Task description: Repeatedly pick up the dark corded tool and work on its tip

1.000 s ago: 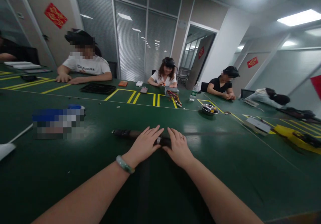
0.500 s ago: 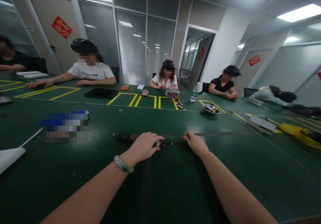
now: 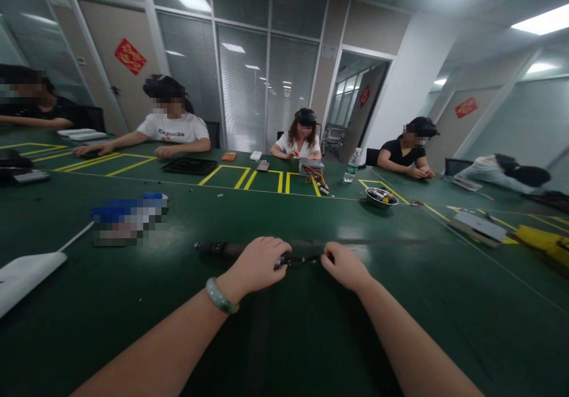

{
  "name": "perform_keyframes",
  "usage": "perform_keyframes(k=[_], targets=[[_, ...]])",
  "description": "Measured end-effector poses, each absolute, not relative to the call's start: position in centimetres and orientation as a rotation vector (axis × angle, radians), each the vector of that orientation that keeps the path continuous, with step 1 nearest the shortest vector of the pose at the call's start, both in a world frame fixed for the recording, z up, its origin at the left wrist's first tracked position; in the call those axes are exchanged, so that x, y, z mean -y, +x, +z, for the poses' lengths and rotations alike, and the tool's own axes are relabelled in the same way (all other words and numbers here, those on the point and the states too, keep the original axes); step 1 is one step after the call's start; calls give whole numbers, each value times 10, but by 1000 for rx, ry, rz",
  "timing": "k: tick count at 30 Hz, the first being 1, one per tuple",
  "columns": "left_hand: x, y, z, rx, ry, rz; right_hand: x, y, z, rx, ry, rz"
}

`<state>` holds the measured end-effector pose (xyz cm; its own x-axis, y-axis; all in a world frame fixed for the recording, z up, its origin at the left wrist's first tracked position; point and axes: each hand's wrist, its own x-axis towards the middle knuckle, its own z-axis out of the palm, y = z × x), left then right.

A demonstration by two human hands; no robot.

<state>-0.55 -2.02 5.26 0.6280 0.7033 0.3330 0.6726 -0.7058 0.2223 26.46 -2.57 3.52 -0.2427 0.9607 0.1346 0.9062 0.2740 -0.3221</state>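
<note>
A long, dark cylindrical tool (image 3: 224, 249) with a stepped black nose at its left end lies crosswise above the green table in front of me. My left hand (image 3: 262, 261), with a jade-like bangle (image 3: 221, 296) on its wrist, is wrapped round the tool's right part and hides much of it. From there a thin dark cord (image 3: 304, 260) runs to the right. My right hand (image 3: 344, 263) is closed at the far end of the cord, its thumb and fingers pinched together. What lies inside those fingers is mostly hidden.
Beyond my hands stand a metal bowl (image 3: 381, 198) of small parts and a water bottle (image 3: 352, 166). A metal box with wires (image 3: 311, 167) is near the person opposite. A black tray (image 3: 189, 166) lies farther left, a yellow item (image 3: 544, 246) at right. Several people sit around the table.
My right hand has curled its fingers more and shifted slightly lower beside the cord. My left hand keeps its hold on the tool. The view has turned a little to the left.
</note>
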Motion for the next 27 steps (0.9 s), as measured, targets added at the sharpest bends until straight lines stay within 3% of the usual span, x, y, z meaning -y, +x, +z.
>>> perform_keyframes(k=[10, 15, 22, 27], targets=[[17, 12, 46, -1171, 2828, 520, 29, 268, 47, 2306, -1631, 533], [12, 13, 39, -1168, 2799, 546, 30, 262, 49, 2209, -1622, 420], [7, 12, 34, -1140, 2758, 593, 28, 245, 41, 2124, -1553, 533], [10, 11, 37, -1151, 2756, 608, 30, 235, 36, 2163, -1589, 364]])
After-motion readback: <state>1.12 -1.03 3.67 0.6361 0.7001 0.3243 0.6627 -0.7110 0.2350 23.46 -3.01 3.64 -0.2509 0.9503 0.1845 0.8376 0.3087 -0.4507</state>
